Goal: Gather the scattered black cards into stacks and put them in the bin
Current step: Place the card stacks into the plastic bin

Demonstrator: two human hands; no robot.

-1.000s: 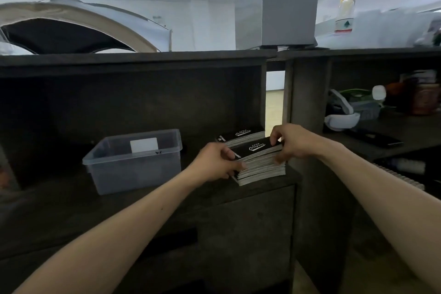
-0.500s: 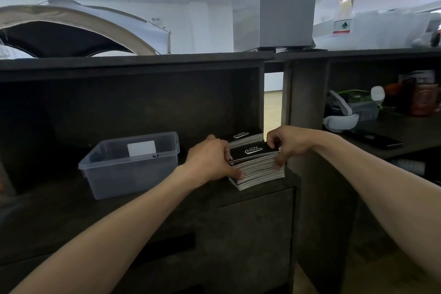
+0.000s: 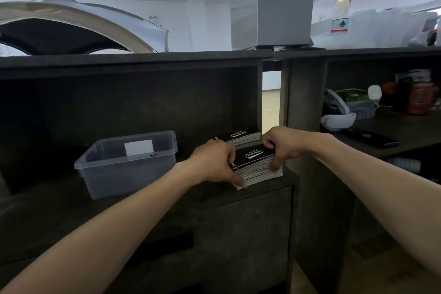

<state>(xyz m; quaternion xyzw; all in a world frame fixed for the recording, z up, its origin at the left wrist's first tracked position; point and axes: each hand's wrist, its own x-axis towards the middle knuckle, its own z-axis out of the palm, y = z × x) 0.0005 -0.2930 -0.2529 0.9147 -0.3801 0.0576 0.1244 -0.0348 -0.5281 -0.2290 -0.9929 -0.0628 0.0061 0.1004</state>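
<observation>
We've got a thick stack of black cards (image 3: 256, 162) with white lettering on top, sitting at the shelf (image 3: 267, 190) edge right of the clear bin (image 3: 126, 164); our left hand (image 3: 213, 162) and right hand (image 3: 280, 144) clamp its two ends

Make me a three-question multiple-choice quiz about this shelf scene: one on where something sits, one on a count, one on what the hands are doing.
1. Where is the clear bin relative to the near stack of cards?
A. Left of it
B. Right of it
C. On top of it

2. How many stacks of black cards show?
A. One
B. Two
C. Four

3. What are the hands doing?
A. Resting apart on the shelf
B. Both gripping the near stack
C. Lifting the bin

Answers: 1 A, the bin stands to the left. 2 B, a far stack sits behind. 3 B, left hand and right hand clasp its ends.
</observation>
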